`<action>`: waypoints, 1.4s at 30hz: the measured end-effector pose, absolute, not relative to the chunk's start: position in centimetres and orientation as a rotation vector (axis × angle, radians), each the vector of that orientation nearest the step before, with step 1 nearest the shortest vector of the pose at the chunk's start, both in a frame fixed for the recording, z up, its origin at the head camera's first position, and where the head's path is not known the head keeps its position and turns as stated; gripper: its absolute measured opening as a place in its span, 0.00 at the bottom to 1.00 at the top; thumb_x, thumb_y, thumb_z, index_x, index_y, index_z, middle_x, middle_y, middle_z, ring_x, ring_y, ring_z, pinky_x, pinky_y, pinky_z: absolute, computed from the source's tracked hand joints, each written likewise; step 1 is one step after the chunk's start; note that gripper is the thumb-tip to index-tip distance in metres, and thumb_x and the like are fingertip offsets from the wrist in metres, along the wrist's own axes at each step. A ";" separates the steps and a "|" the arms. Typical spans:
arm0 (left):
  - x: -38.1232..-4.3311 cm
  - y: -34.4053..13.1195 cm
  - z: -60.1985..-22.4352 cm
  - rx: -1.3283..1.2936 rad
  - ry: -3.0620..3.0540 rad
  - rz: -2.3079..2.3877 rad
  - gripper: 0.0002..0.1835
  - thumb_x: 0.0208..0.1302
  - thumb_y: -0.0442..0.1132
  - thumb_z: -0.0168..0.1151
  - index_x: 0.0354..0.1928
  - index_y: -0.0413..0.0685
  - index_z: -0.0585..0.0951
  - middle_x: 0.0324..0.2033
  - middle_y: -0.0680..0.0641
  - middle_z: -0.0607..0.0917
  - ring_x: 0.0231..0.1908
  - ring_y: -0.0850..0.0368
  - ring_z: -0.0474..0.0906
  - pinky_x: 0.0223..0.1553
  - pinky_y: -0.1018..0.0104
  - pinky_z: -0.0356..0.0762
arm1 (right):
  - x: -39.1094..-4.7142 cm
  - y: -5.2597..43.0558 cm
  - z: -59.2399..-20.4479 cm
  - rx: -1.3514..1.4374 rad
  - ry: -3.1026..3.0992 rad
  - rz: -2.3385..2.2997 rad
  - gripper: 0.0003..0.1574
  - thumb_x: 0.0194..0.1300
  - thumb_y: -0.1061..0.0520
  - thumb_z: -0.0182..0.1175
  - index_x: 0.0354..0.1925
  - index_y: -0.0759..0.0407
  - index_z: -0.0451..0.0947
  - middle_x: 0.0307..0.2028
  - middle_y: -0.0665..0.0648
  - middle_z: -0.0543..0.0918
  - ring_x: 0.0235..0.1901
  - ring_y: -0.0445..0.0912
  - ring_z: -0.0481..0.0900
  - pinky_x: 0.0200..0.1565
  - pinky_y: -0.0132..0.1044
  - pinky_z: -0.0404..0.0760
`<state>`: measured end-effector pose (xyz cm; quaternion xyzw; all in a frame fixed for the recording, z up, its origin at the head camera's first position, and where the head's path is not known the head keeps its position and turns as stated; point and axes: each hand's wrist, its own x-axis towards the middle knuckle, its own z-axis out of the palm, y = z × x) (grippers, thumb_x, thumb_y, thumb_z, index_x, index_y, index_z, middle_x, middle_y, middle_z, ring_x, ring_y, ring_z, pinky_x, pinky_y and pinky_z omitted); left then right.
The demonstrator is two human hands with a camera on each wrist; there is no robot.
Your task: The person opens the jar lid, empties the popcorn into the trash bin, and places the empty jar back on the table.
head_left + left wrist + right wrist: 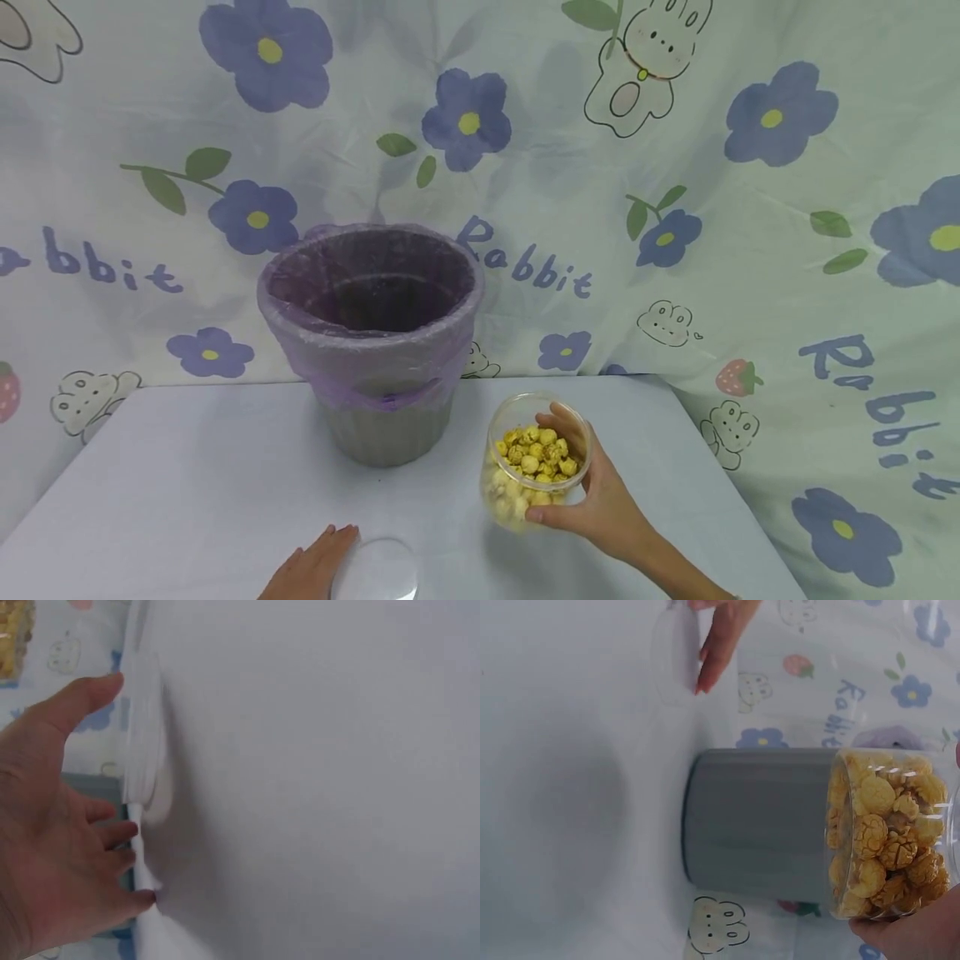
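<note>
A clear, lidless jar (pixel 501 500) partly filled with yellow popcorn (pixel 536 454) is tilted a little above the table. My right hand (pixel 600 492) grips it from the right side, thumb in front and fingers round the back. The right wrist view shows the popcorn (pixel 889 832) through the jar's wall, with part of that hand (pixel 922 934) at the bottom. Down at the front, my left hand (pixel 315 567) lies beside a round clear lid (pixel 378 571) on the table. In the left wrist view its fingers are spread near the lid (pixel 144 735) and grip nothing.
A grey bin (pixel 390 433) lined with a purple plastic bag (pixel 375 333) stands on the white table (pixel 210 483), left of the jar and farther back. Behind the table hangs a cloth (pixel 525 200) printed with flowers and rabbits.
</note>
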<state>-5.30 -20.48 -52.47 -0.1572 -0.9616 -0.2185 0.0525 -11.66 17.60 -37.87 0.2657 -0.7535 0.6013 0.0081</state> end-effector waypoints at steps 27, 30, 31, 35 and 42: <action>-11.1 -27.5 -32.9 -0.492 -2.810 -0.967 0.36 0.79 0.46 0.48 0.79 0.43 0.46 0.75 0.30 0.50 0.72 0.26 0.44 0.67 0.29 0.41 | -14.4 18.4 -35.0 0.824 -2.368 1.687 0.65 0.52 0.63 0.77 0.77 0.47 0.50 0.70 0.56 0.65 0.70 0.50 0.62 0.62 0.30 0.68; -11.9 -27.8 -31.1 -0.490 -2.792 -0.954 0.36 0.80 0.45 0.46 0.79 0.43 0.44 0.75 0.29 0.48 0.72 0.25 0.42 0.66 0.27 0.39 | -14.9 18.5 -34.2 0.818 -2.376 1.640 0.65 0.52 0.62 0.77 0.77 0.46 0.50 0.70 0.55 0.65 0.69 0.49 0.62 0.62 0.29 0.67; -12.1 -27.8 -30.5 -0.487 -2.789 -0.954 0.36 0.80 0.45 0.45 0.80 0.43 0.44 0.75 0.29 0.47 0.72 0.25 0.42 0.66 0.27 0.38 | -15.1 18.6 -34.0 0.818 -2.378 1.623 0.65 0.51 0.62 0.77 0.77 0.45 0.50 0.70 0.55 0.65 0.69 0.48 0.62 0.62 0.29 0.66; -12.9 -27.7 -28.5 -0.502 -2.751 -0.942 0.36 0.80 0.45 0.44 0.80 0.45 0.43 0.76 0.30 0.46 0.72 0.25 0.41 0.65 0.26 0.38 | -15.9 18.7 -33.1 0.816 -2.388 1.572 0.65 0.51 0.61 0.77 0.77 0.45 0.50 0.71 0.55 0.65 0.69 0.47 0.63 0.64 0.36 0.66; -14.3 -26.4 -26.4 -0.512 -2.710 -0.886 0.36 0.80 0.46 0.44 0.79 0.40 0.42 0.76 0.31 0.46 0.73 0.29 0.40 0.68 0.30 0.38 | -17.1 18.9 -31.9 0.825 -2.389 1.552 0.64 0.53 0.61 0.76 0.77 0.48 0.50 0.70 0.56 0.65 0.69 0.51 0.62 0.64 0.64 0.63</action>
